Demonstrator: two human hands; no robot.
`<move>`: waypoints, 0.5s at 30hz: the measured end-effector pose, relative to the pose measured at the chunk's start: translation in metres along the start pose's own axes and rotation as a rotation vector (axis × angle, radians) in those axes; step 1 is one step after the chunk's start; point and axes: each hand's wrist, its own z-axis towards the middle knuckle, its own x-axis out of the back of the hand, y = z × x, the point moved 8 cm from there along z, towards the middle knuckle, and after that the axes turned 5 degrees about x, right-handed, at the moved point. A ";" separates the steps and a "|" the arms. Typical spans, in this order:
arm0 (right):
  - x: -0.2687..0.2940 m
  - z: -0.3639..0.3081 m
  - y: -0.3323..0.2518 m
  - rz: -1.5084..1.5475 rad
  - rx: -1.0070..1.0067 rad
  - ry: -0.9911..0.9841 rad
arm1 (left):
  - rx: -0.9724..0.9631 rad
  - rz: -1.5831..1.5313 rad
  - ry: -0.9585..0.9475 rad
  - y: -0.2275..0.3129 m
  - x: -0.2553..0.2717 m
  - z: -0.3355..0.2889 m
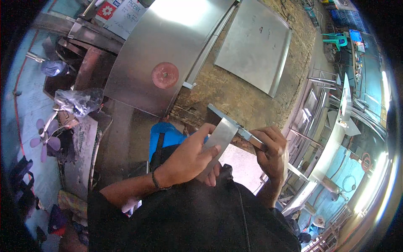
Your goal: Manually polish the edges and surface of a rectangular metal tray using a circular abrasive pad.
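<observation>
My left hand (187,157) is closed around a flat, bright sheet-metal strip (222,136), thumb on its face and fingers behind. The strip slants up and right in front of my body. Its top end meets a narrow grey metal bar (218,112) that lies across it and has a small fitting near the middle; its exact kind I cannot make out. My right hand (270,151) pinches the lower right end of that bar between thumb and fingers. Both pieces are held above the near edge of the worn wooden workbench (201,105).
A large steel sheet (142,63) carries a round reddish disc (165,75). Right of it lies a shallow metal panel (254,46) with raised edges. A purple-bladed fan (44,134) and clear plastic bag (79,101) stand at left. Metal lengths (312,109) are stacked at right.
</observation>
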 end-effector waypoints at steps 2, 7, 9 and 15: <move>0.000 0.000 0.000 -0.003 0.002 0.003 | -0.002 -0.003 -0.004 0.000 0.000 0.000; 0.001 0.002 -0.001 0.014 -0.001 0.000 | 0.005 -0.022 0.012 -0.005 0.002 0.007; 0.001 0.000 0.000 0.013 -0.007 -0.003 | -0.003 -0.027 0.026 -0.008 0.005 0.012; 0.000 0.001 0.003 0.018 -0.012 -0.004 | -0.010 -0.088 0.012 -0.008 0.001 0.005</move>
